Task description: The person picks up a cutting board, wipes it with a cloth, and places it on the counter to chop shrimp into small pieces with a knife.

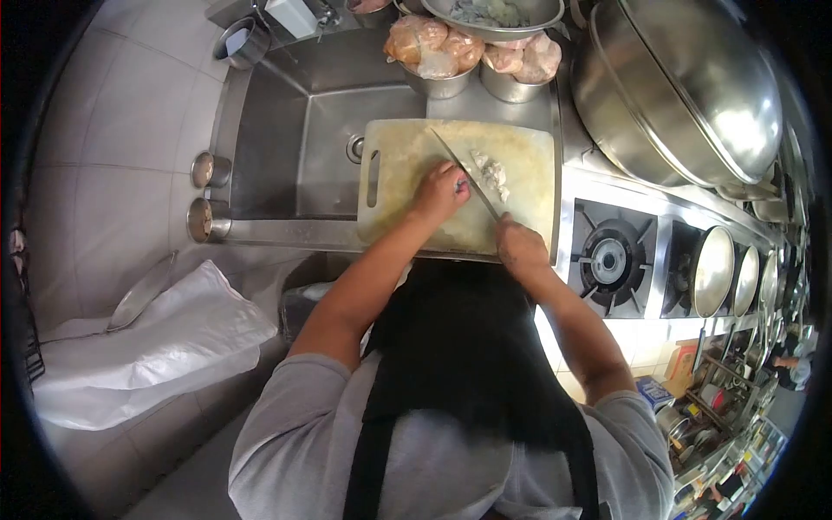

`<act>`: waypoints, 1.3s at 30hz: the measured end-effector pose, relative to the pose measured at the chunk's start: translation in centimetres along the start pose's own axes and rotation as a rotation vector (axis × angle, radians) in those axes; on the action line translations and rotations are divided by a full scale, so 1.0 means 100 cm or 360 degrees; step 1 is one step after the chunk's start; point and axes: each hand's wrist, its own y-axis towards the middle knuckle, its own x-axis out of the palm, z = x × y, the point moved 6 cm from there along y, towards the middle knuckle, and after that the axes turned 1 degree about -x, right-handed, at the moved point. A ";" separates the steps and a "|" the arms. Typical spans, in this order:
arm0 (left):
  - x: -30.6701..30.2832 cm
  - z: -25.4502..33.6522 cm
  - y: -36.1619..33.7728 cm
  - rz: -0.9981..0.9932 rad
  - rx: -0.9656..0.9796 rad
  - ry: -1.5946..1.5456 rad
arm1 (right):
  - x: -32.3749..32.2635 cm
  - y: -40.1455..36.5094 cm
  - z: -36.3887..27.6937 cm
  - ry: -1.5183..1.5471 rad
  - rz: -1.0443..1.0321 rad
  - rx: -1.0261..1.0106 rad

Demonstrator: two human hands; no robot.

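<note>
Two hands are at work on the cutting board (529, 208), which lies across the right part of the sink (295, 147) and onto the steel table (485, 108) beside it. From my remote seat I see the right hand (520, 247) closed around the handle of a knife (451, 153), whose long blade runs slantwise up and to the left across the board. The left hand (442, 192) is curled with its fingertips down, pinning something small against the blade's flank; what sits under those fingers I cannot make out. Just beside the blade, on its right, lies a small heap of white cut pieces (492, 172), pale and lumpy, touching one another. I judge that heap to be the work done so far, and it is modest: most of the board is bare and stained, with no other pile on it. Beyond the board, at the back of the table, stand steel bowls (442, 85) holding clear bags of pinkish meat (433, 45), which look unopened as far as I can tell. A wider bowl (533, 19) rests above them with something greyish inside. If those bags are meant for the knife, I reckon the greater part lies ahead, and I would call this an early stage of the cutting. To the right sit a gas burner (607, 257) and a big domed lid (685, 87), well apart from both hands.
</note>
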 end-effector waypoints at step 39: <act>-0.018 -0.003 -0.026 0.0097 -0.0162 -0.0028 | -0.034 -0.043 -0.011 -0.0326 -0.0259 -0.0029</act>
